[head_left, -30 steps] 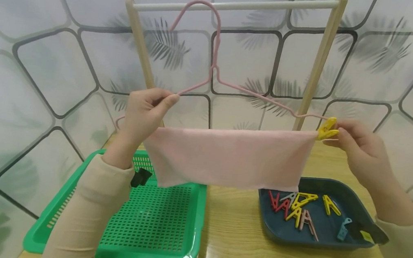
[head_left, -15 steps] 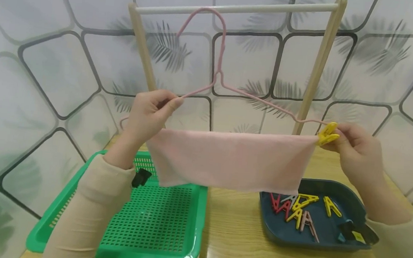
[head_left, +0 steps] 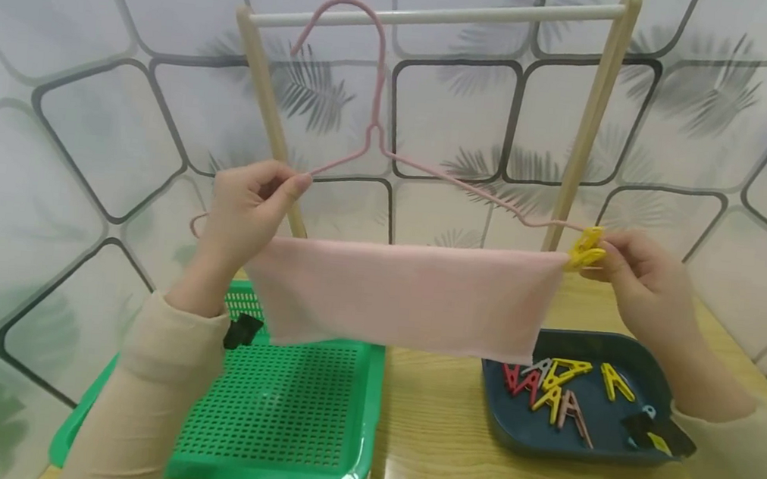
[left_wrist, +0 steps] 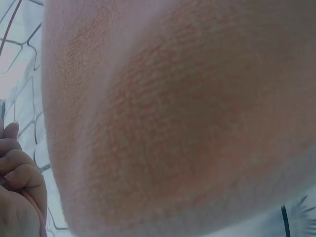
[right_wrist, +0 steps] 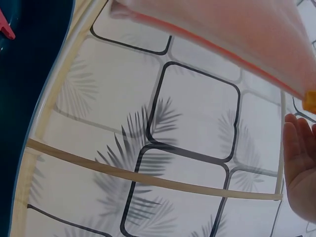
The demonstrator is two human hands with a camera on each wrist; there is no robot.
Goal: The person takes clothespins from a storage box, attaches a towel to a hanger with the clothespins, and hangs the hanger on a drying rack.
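Observation:
A pink wire hanger [head_left: 444, 172] is held up in front of me, its hook overlapping the white bar in the head view. My left hand [head_left: 249, 209] pinches the hanger's left shoulder. Below it a folded pink towel [head_left: 406, 295] hangs over the lower wire, and its fuzzy surface fills most of the left wrist view. A yellow clothespin [head_left: 586, 249] grips the towel's right top corner. My right hand [head_left: 647, 281] pinches that clothespin at the hanger's right end. The left top corner of the towel is hidden behind my left hand.
A wooden rack with a white bar [head_left: 499, 12] stands at the back. A green perforated basket [head_left: 364, 420] sits at the left of the wooden table [head_left: 427, 441]. At right, a dark blue tray [head_left: 510, 433] contains several loose clothespins [head_left: 552, 376].
Both hands, with the hanger, towel and clothespin between them, have moved a little left in the last half second. The hook has risen slightly. Both grips look unchanged.

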